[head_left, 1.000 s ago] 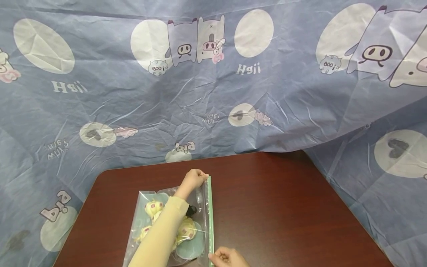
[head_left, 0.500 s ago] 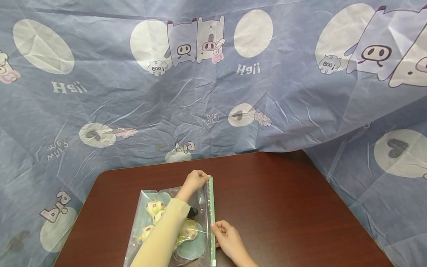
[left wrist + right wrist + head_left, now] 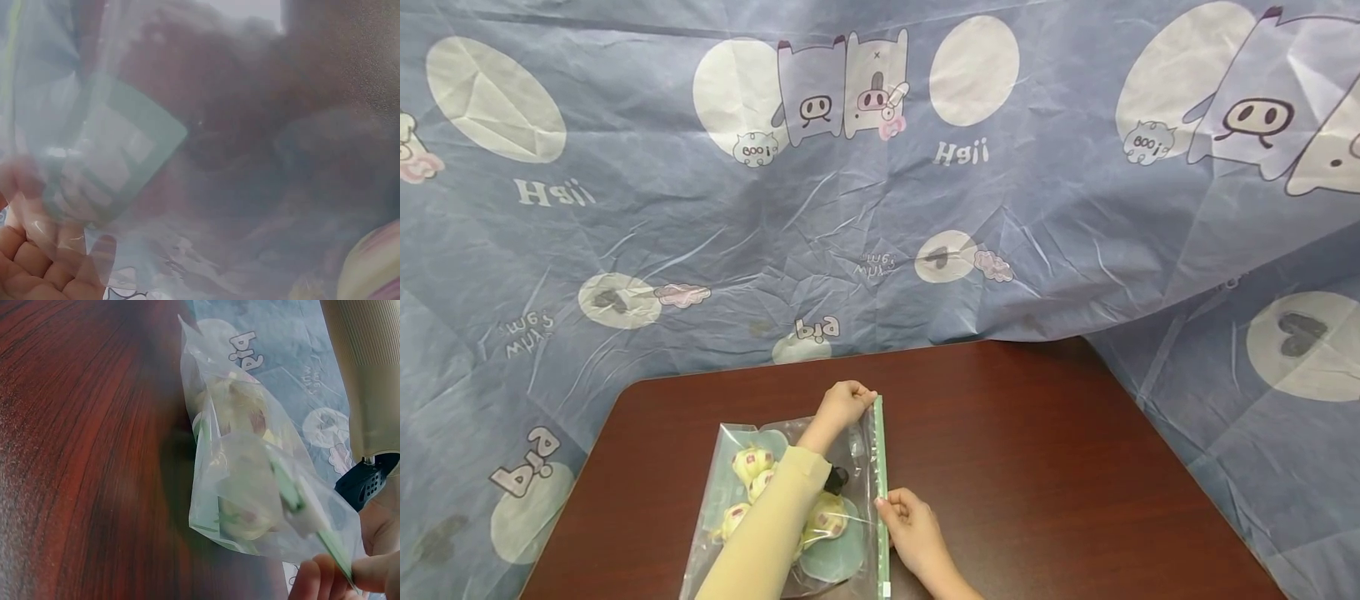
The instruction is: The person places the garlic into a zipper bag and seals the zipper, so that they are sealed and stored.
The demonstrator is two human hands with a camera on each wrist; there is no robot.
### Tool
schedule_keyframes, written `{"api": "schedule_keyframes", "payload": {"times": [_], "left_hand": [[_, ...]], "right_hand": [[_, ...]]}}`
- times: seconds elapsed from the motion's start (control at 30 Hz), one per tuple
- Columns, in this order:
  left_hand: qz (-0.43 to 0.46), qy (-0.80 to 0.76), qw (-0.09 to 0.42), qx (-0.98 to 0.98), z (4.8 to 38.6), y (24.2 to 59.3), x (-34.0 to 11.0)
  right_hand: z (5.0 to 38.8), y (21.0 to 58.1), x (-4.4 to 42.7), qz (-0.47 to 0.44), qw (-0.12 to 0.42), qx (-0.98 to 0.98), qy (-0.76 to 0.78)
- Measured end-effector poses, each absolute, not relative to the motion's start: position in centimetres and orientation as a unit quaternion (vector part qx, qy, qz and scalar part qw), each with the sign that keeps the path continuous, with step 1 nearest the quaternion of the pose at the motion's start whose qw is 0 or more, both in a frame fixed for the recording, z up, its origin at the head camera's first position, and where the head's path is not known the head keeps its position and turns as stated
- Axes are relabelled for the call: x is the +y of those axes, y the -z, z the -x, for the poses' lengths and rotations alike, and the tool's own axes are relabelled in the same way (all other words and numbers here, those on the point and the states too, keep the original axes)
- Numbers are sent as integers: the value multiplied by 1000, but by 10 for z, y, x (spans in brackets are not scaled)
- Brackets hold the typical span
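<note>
A clear plastic slider bag with a green zip strip lies on the table in the head view. Several yellow, pink-patched soft-looking items show through its plastic. My left hand reaches across the bag and pinches the far end of the strip. Halfway down that strip, my right hand pinches it between thumb and fingers. A white slider sits near the strip's close end. Plastic covers much of the left wrist view, with my left fingers at lower left. My left forearm hides part of the contents.
The dark red-brown table extends right of the bag. A blue patterned cloth hangs behind and beside it. A small black device shows by my left wrist.
My right hand has moved away from the near end, up to the strip's middle, leaving the white slider in sight. The bag and left hand have shifted slightly right.
</note>
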State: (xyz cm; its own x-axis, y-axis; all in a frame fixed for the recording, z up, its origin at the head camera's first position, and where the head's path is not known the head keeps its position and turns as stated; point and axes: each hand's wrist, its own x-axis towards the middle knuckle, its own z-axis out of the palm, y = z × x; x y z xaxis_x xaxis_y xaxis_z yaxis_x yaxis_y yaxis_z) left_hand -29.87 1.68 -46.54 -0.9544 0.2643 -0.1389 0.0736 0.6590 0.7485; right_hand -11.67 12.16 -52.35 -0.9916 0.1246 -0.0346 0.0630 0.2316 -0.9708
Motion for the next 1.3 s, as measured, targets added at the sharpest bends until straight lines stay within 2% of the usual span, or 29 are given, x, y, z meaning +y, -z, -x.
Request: {"api": "schedule_keyframes", "payload": {"times": [0.43, 0.93, 1.3], "left_hand": [[-112, -431, 50, 894, 287, 460, 6], [-133, -484, 41, 864, 242, 448, -41], [-79, -486, 15, 871, 204, 459, -96]], "right_hand": [[119, 522, 129, 72, 26, -807, -586], [123, 525, 149, 103, 39, -835, -539], [124, 527, 165, 132, 45, -849, -510]]}}
